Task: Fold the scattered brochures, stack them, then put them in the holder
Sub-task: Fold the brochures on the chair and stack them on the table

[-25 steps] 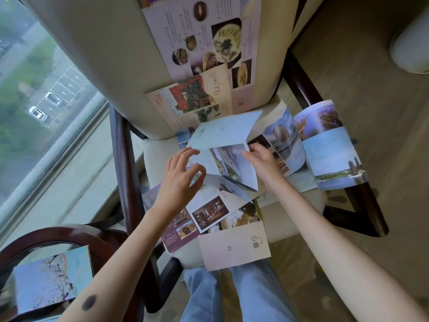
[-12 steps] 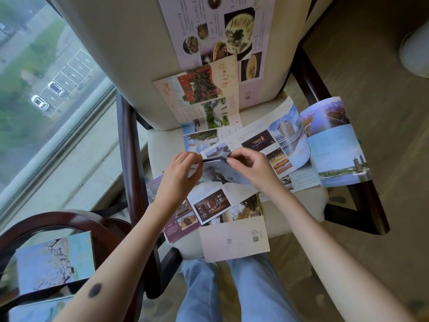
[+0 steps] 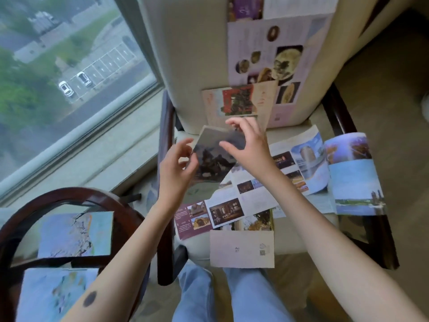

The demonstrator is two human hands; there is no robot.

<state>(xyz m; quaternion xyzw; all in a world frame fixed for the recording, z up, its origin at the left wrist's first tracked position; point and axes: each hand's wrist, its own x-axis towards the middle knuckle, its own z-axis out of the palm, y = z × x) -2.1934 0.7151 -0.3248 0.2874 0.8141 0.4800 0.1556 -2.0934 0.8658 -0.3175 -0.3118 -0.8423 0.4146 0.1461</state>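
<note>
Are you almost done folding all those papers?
Not nearly. Two brochures on the side chair look folded. The left hand and right hand hold a dark folded brochure above the seat. Several open ones remain, like the blue brochure and the menu on the backrest. No holder in view.

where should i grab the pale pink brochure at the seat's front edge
Pinch the near edge of the pale pink brochure, coming from the front: it lies flat, but that edge seems to overhang the seat cushion, so a thumb on top and fingers underneath should fit.
</note>
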